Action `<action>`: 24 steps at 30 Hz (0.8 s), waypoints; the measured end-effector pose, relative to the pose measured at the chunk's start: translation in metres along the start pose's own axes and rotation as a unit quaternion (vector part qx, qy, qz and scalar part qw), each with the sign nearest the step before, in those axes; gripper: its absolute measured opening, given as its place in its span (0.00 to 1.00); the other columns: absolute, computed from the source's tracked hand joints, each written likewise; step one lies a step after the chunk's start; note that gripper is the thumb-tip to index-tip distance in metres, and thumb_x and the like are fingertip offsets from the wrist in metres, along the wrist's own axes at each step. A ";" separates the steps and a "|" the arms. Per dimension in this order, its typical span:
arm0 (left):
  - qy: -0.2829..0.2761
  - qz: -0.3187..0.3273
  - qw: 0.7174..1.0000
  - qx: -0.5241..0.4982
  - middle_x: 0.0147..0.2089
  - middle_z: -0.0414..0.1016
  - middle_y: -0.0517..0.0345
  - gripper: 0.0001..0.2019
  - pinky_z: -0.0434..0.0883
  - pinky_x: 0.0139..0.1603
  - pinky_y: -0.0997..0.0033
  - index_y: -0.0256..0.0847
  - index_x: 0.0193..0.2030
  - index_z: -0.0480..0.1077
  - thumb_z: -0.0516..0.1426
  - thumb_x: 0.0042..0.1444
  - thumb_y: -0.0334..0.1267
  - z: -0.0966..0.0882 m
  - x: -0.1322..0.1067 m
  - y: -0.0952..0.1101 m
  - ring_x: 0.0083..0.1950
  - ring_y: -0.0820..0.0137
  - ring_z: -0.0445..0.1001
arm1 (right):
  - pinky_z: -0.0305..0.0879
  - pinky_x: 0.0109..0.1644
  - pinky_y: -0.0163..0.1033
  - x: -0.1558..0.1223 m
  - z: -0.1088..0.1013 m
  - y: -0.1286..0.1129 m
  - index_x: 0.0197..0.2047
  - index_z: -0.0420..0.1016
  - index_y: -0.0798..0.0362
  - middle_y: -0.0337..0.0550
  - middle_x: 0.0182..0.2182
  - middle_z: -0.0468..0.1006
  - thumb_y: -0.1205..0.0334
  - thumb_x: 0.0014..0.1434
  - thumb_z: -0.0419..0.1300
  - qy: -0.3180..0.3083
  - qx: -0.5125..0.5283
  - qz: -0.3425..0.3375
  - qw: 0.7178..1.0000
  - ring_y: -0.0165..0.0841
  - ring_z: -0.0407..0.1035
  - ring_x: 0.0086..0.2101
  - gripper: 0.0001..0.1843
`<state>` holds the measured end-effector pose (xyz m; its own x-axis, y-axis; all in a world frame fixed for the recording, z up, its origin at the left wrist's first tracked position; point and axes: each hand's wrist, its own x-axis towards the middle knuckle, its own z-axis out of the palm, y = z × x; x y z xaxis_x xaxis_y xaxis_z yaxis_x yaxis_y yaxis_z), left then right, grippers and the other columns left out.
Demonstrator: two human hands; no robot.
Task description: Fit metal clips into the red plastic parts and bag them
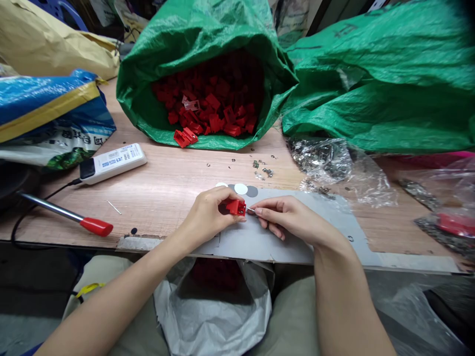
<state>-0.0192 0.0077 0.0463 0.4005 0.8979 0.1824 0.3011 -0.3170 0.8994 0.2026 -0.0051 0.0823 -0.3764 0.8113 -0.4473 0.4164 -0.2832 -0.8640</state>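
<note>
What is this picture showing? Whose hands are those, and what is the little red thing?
There is no machine here, just a person's two bare hands. The camera sits on the person's head and looks down, so you see what they see. The left hand pinches a small red plastic piece. The right hand holds a thin metal pin right against it. They work over a grey cardboard sheet on a wooden table. Behind, an open green sack is full of red pieces like it. On the left lie a red-handled tool and a white device with a cable.
</note>
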 end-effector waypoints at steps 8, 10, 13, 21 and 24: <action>-0.007 -0.008 1.000 0.000 0.37 0.78 0.59 0.12 0.69 0.39 0.71 0.41 0.39 0.77 0.71 0.48 0.35 -0.001 0.000 0.001 0.37 0.69 0.75 | 0.50 0.18 0.31 0.003 0.003 0.000 0.32 0.76 0.56 0.36 0.20 0.70 0.44 0.58 0.62 0.009 -0.023 0.002 1.000 0.22 0.57 0.15 0.21; -0.011 -0.012 1.000 -0.006 0.36 0.78 0.60 0.12 0.69 0.38 0.71 0.41 0.38 0.76 0.71 0.47 0.35 -0.002 0.000 0.001 0.37 0.69 0.74 | 0.49 0.17 0.31 0.003 0.004 -0.001 0.31 0.76 0.56 0.36 0.20 0.70 0.46 0.58 0.62 0.019 -0.030 0.005 0.999 0.22 0.55 0.15 0.20; -0.008 -0.013 1.000 -0.008 0.35 0.77 0.60 0.12 0.68 0.37 0.72 0.41 0.37 0.76 0.71 0.47 0.36 -0.002 0.001 0.000 0.35 0.70 0.73 | 0.49 0.17 0.30 0.004 0.007 -0.002 0.30 0.76 0.56 0.36 0.19 0.70 0.48 0.58 0.62 0.032 -0.034 0.007 0.999 0.22 0.55 0.15 0.18; -0.011 -0.002 1.000 0.011 0.34 0.76 0.59 0.11 0.68 0.35 0.72 0.41 0.36 0.75 0.70 0.48 0.37 -0.001 0.000 0.003 0.35 0.69 0.73 | 0.50 0.16 0.29 0.004 0.013 0.000 0.34 0.79 0.56 0.37 0.20 0.72 0.53 0.60 0.60 0.057 -0.058 0.001 0.997 0.22 0.56 0.14 0.15; -0.011 -0.003 1.000 0.018 0.34 0.77 0.59 0.11 0.68 0.35 0.72 0.40 0.36 0.75 0.70 0.49 0.39 -0.001 0.000 0.002 0.35 0.69 0.73 | 0.50 0.16 0.29 0.003 0.014 -0.001 0.33 0.78 0.56 0.37 0.20 0.72 0.53 0.59 0.60 0.066 -0.056 0.000 0.996 0.22 0.56 0.14 0.14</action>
<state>-0.0194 0.0078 0.0486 0.4173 0.8931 0.1682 0.3349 -0.3232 0.8851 0.1895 -0.0094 0.0783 -0.2677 0.8730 -0.4077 0.5086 -0.2314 -0.8293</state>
